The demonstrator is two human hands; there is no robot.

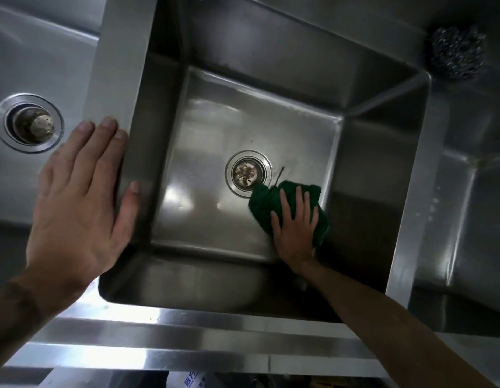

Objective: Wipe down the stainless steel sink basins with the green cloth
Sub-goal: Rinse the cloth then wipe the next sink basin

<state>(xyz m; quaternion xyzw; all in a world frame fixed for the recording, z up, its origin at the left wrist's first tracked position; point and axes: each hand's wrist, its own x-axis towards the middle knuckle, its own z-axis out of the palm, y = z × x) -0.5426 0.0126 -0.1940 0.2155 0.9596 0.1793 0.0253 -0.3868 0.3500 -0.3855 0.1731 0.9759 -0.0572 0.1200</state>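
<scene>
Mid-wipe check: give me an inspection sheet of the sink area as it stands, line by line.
Surface: middle basin floor shiny and streaked; brownish bits sit in its drain strainer.
Job's things: green cloth bunched on the basin floor, right of the drain, one corner reaching the drain ring. Left basin and right basin flank it.
Clutter: steel scourer on the rim at the far right corner.
Hands: right hand pressed flat on the cloth; left hand flat on the divider between left and middle basins.
Cables: nothing seen.
Surroundings: steel front ledge; printed packaging below it, cut off by the frame.
</scene>
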